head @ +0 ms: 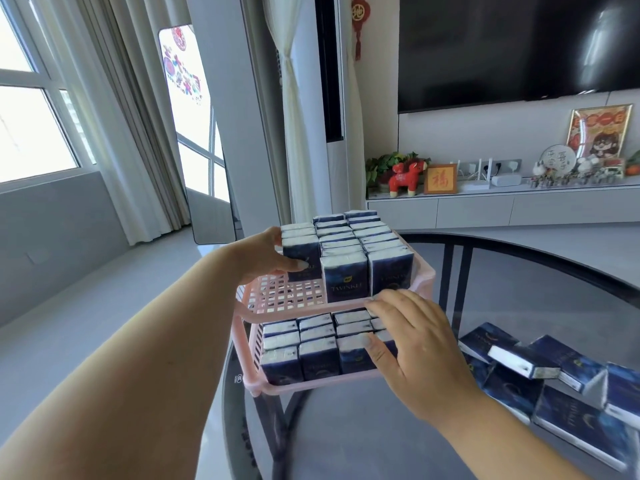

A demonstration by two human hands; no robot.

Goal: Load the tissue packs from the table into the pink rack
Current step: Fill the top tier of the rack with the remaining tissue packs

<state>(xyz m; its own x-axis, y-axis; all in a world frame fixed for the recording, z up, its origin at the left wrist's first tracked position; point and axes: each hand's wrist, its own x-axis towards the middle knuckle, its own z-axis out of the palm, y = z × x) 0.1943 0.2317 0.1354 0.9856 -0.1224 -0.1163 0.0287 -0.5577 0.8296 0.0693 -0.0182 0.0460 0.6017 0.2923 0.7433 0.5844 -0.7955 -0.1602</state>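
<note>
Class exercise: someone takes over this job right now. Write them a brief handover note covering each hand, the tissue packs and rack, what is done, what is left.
Left hand grips the front pack in the left row of the pink rack, upper tier.
Right hand rests on the lower-tier packs, fingers straight.
Done: lower tier looks full; upper tier filled except its front left corner.
Left: loose packs lie on the glass table to the right.
</note>
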